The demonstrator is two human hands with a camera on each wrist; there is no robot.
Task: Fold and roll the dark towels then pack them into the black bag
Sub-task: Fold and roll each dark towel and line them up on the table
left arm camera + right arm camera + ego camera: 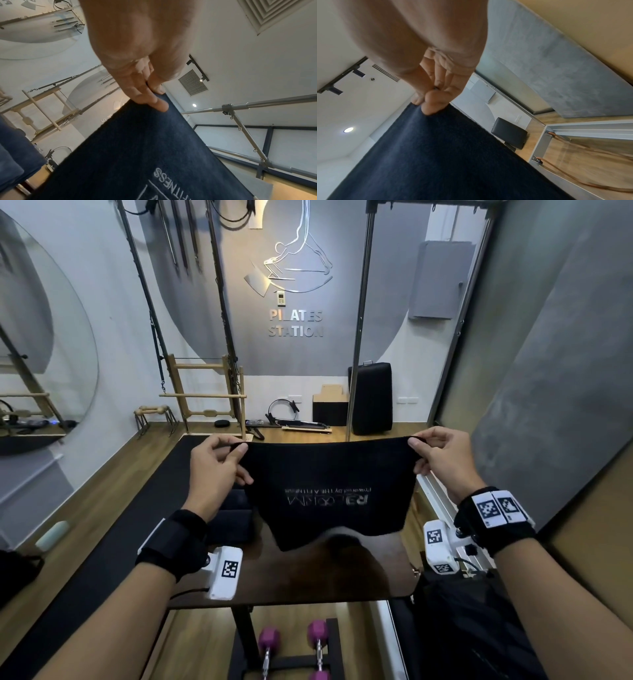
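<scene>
The black bag (479, 628) is sitting low at the person's right, just beside the dark wooden surface (308, 577); its crumpled, faintly shiny fabric is showing, but what is inside it cannot be made out. Folded dark towels (236, 518) are lying in a stack on the left part of the surface, partly behind the left wrist.

The left hand (214, 470) and the right hand (442, 457) are holding one dark towel (329, 494) up in the air above the surface, stretched flat between them and hanging down. Each hand is gripping a top corner: in the left wrist view the fingers (157, 104) and thumb are pinching the corner of the towel (137, 155), and in the right wrist view the fingers (435, 105) are pressing together on the other corner of the towel (428, 155). The cloth is looking deep navy and softly napped up close, with a straight hemmed edge. Pale stitched lettering is running across it, upside down from the head view. Its bottom edge is curving upward at the middle.

Two purple dumbbells (294, 645) are resting on a rack under the surface.
</scene>
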